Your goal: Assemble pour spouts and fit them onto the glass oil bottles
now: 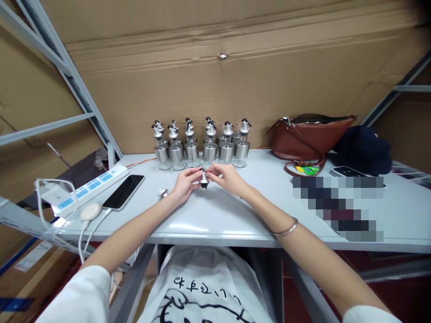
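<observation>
Between my two hands, above the middle of the table, is a silver and black bottle pourer [204, 180]. My left hand [184, 185] pinches it from the left side, fingertips on its body. My right hand [229, 178] has thumb and forefinger closed at its upper right, near the black flap. Behind the hands stand two rows of glass oil bottles [210, 151] with steel sleeves, most topped by similar pourers. Another small silver piece [163, 193] lies on the table just left of my left wrist, partly hidden.
On the left are a white power strip [94, 188], a phone [124, 192] and a round white charger [90, 211] with cables. A brown handbag [310, 134], a dark cap [363, 150] and another phone [348, 172] lie on the right. Cardboard [235, 89] walls the back.
</observation>
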{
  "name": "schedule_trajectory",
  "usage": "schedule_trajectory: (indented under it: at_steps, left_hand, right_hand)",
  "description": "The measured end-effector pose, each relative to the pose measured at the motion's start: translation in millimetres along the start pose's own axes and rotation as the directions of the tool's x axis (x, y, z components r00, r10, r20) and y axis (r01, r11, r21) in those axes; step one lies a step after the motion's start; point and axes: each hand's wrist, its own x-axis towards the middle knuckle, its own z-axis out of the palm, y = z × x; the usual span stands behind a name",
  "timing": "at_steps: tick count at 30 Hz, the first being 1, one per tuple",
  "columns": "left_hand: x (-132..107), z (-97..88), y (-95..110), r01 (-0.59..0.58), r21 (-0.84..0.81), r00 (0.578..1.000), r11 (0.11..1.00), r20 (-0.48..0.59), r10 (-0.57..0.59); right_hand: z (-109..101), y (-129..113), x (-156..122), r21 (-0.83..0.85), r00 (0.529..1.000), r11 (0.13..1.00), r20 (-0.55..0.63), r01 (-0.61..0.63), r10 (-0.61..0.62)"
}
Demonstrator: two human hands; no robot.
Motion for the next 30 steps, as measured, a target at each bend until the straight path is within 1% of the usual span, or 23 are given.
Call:
schedule_trajectory:
  at_steps: [7,10,13,16,20,23,26,28,30]
  left_hand:
    - [4,-6.6,-4,0.022,-0.039,0.999,0.999,-0.026,-0.023]
    - [6,-6.6,-7,0.022,-0.034,0.999,0.999,-0.046,-0.023]
    - [7,-5.0,-10,-0.011,-0.023,0.998,1.000,-0.067,0.009]
    - [7,-3.6,-11,-0.073,0.007,0.994,0.997,-0.087,0.073]
    - [5,-3.0,-7,-0.203,0.090,0.971,0.975,-0.109,0.212]
    - [2,-2.5,-2,-0.310,0.168,0.940,0.936,-0.090,0.328]
    - [-3,-0.9,3,-0.416,0.232,0.898,0.879,-0.044,0.437]
    - [-7,0.3,4,-0.474,0.257,0.870,0.842,-0.011,0.493]
    - [-10,1.3,5,-0.509,0.271,0.852,0.817,0.022,0.524]
  right_hand:
    - [4,2,0,-0.030,0.995,0.995,0.040,0.095,-0.094]
    - [8,4,-1,-0.034,0.995,0.994,0.014,0.103,-0.103]
    - [10,5,-2,-0.020,0.995,0.995,-0.025,0.097,-0.097]
    - [10,5,-2,0.006,0.996,0.997,-0.040,0.078,-0.078]
    - [8,5,-1,0.068,0.999,0.997,-0.010,0.038,-0.037]
    - [7,3,-1,0.119,1.000,0.993,-0.005,-0.006,0.007]
    - [6,0,0,0.145,0.999,0.989,-0.030,-0.034,0.039]
    - [5,-2,0,0.157,0.998,0.987,-0.049,-0.041,0.050]
    - [4,-4,-1,0.163,0.996,0.986,-0.067,-0.043,0.055]
